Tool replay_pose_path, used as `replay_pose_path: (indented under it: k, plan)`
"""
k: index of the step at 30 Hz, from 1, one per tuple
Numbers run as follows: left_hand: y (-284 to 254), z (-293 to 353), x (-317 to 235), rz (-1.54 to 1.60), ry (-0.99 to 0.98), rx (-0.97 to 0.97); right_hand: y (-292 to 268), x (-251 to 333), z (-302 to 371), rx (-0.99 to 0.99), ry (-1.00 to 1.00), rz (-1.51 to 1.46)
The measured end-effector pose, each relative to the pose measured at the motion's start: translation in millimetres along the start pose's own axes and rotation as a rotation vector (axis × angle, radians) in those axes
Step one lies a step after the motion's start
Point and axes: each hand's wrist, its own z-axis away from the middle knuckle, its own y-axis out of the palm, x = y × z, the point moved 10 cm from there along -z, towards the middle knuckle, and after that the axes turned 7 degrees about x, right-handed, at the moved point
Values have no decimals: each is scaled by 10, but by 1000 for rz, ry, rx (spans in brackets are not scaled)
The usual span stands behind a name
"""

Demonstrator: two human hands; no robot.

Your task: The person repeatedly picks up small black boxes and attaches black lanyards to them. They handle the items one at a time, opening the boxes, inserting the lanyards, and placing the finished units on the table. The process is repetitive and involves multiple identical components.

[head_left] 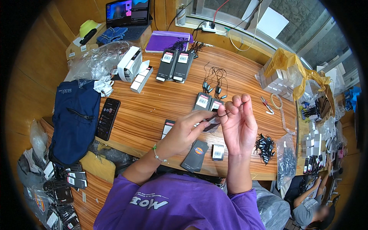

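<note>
**A:** Black cord [226,113], thin and limp, runs between my hands above the wooden table [153,111]. My left hand [188,132] pinches it together with a dark card tag [212,123]; my right hand [239,124] nips the loop at its fingertips.

**B:** How will it handle?

**A:** Light, floppy and, I judge, slippery; hold it near the end. The tag looks stiff at its edges.

**B:** Packaging?

**A:** Dark tags with white labels [174,65] lie farther back, white boxes [274,80] to the right under yellow plastic.
</note>
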Motion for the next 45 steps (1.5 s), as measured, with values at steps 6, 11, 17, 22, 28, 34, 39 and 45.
replay_pose_path:
  k: [6, 11, 17, 22, 28, 34, 39, 45]
  plan:
    - [-127, 66, 67, 215, -41, -229, 61, 108, -11, 43, -37, -45]
    - [-180, -18, -269, -125, 49, -195, 52, 44, 6, -9, -16, -28]
    - [-174, 9, -91, -87, -57, -174, 20, 123, 23, -30, -47, 45]
    - [-351, 32, -385, -242, 173, -286, 75, 423, 81, -15, -208, 909]
    - [-440, 82, -503, -290, 211, -355, 132, 116, 209, -6, 22, 1033]
    - [-435, 72, -509, -217, 218, -347, 116, -31, 219, 88, 158, 997]
    - [-404, 47, -452, -174, 163, -286, 106, -38, 212, 89, 191, 1081]
    - [-324, -22, -472, -189, 107, -79, 45, -117, 227, 214, 475, 1180]
